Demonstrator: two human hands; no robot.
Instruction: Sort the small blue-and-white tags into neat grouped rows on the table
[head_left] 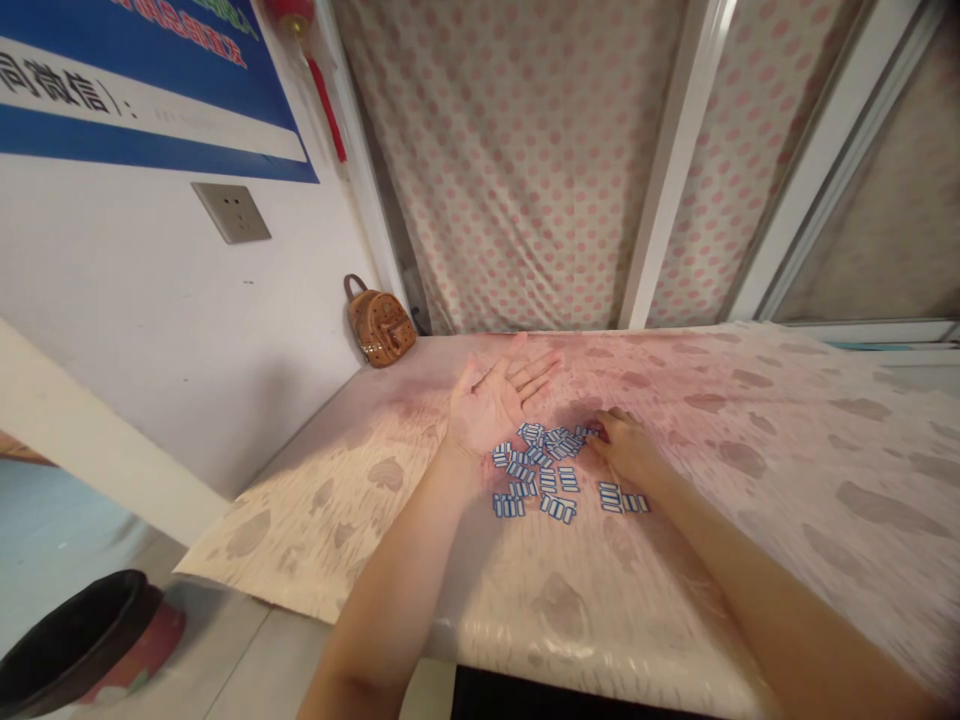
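A loose pile of blue-and-white striped pieces (538,457) lies on the worktop (510,590). Just left of the pile, the left hand (491,403) is palm up, its grip apart with fingers extended. At the pile's right edge, the right hand (628,447) curls its fingers by the pieces; I cannot tell whether that grip is clamped on one. 2 striped bundles (611,497) lie right of the pile, and a brown mini backpack (384,330) stands beyond it, leftward.
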